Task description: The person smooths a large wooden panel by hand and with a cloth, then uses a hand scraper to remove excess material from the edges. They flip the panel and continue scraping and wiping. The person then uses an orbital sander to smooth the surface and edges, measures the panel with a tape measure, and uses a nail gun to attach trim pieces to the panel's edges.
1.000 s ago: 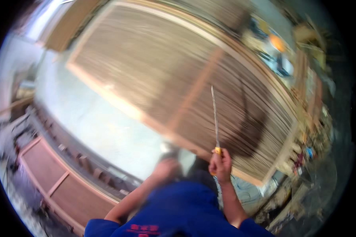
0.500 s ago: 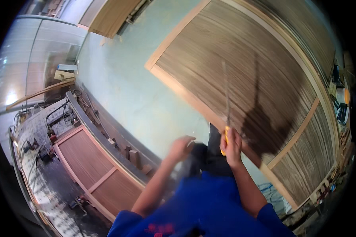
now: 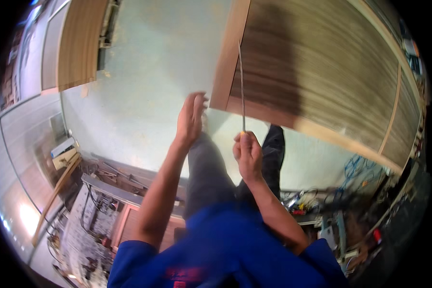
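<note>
My right hand (image 3: 248, 156) is closed around the yellow handle of a long, thin metal file (image 3: 243, 91). The file points away from me, and its narrow tip overlaps the near left corner of a large framed wooden door panel (image 3: 331, 62) in this view. Whether the tip touches the wood, I cannot tell. My left hand (image 3: 191, 117) is raised left of that corner, holding nothing, with its fingers stretched and slightly blurred. A dark shadow lies across the panel's brown grain beside the file.
Behind on the left is a cluttered workbench (image 3: 74, 230) with a smaller framed panel (image 3: 129, 225) on it. Another wooden panel (image 3: 81, 43) stands at the far left. Blue cable (image 3: 355, 168) and assorted tools lie at the right. Pale green floor (image 3: 149, 81) runs between them.
I have turned and stepped left along the large panel, toward its corner. The file, still in my right hand, now overlaps the corner instead of the panel's middle. My left hand has risen forward.
</note>
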Available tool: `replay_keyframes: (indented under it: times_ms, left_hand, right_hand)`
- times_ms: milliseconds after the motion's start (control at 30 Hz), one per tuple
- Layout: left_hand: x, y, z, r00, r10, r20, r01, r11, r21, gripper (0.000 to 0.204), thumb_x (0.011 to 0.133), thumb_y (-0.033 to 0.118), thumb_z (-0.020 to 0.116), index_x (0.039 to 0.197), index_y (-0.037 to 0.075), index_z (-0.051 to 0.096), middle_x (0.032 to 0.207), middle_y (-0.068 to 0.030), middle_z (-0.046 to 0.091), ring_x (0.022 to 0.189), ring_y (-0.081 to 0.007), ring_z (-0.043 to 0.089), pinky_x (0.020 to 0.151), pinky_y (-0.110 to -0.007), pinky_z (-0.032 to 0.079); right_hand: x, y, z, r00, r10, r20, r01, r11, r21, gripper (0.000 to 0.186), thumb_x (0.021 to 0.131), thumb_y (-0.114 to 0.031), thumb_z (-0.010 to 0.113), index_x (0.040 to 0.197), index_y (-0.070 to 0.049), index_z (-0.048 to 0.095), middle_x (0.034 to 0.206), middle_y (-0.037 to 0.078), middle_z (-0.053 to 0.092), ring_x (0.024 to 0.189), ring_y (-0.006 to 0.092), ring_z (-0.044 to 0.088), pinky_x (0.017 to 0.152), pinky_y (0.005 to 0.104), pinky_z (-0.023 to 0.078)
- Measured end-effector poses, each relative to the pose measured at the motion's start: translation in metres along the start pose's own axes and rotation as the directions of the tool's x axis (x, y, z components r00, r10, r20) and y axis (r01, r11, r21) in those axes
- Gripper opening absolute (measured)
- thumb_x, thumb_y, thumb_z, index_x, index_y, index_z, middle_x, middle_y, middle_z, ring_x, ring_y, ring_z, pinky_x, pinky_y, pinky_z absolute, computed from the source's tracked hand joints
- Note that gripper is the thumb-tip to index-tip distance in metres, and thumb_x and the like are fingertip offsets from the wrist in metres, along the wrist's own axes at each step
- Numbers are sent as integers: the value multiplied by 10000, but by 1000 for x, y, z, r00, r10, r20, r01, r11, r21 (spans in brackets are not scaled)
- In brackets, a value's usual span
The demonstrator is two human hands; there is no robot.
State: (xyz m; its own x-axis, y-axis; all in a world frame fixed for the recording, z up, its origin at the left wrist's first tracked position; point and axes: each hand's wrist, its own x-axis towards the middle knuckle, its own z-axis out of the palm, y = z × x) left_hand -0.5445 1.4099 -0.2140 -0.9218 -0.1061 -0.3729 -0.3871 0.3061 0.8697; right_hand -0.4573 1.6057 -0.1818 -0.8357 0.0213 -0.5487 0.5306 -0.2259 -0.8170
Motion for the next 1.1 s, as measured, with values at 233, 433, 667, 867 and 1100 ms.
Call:
replay_keyframes:
  times_ms: [233,433,667,867,1100]
  left_hand:
    - [27,1,8,945,-28,327,-6,995,103,442,1170,424,358,1206,20,535,949,-72,601,806,-156,561,789,-327,512]
    - [28,-2,5,939,30,342,-51,997,52,446,1173,421,329,1151,14,511,865,-50,569,735,-132,495,721,-321,479]
    - [29,-4,12,948,69,310,-81,996,26,453,1172,422,326,1113,12,507,836,-42,579,696,-118,472,687,-307,476]
    - [31,-8,14,957,84,278,-109,991,77,472,1166,451,328,1098,16,499,841,-46,588,699,-110,476,681,-302,472]
    - [30,-7,16,951,118,286,-130,991,25,466,1169,444,323,1113,15,498,832,-41,577,699,-111,477,678,-296,471]
  right_hand:
    - [16,37,81,958,-79,-277,77,997,-20,390,1164,-388,436,977,-71,564,651,-74,393,543,21,316,499,233,216]
    - [11,38,97,939,-26,-342,14,999,-36,328,1154,-296,450,940,-56,512,708,-7,483,623,88,442,592,288,397]
    - [12,38,99,895,-117,-429,-28,948,-317,287,1132,-245,472,1024,10,547,797,170,605,705,347,605,674,463,485]
    - [-90,128,113,845,-265,-463,-54,821,-569,296,1135,-262,447,1005,-26,571,748,152,569,656,330,558,627,438,462]
    - [-107,88,91,871,-123,-476,-26,955,-294,349,1162,-298,409,906,-83,508,669,-13,427,562,95,388,530,284,314]
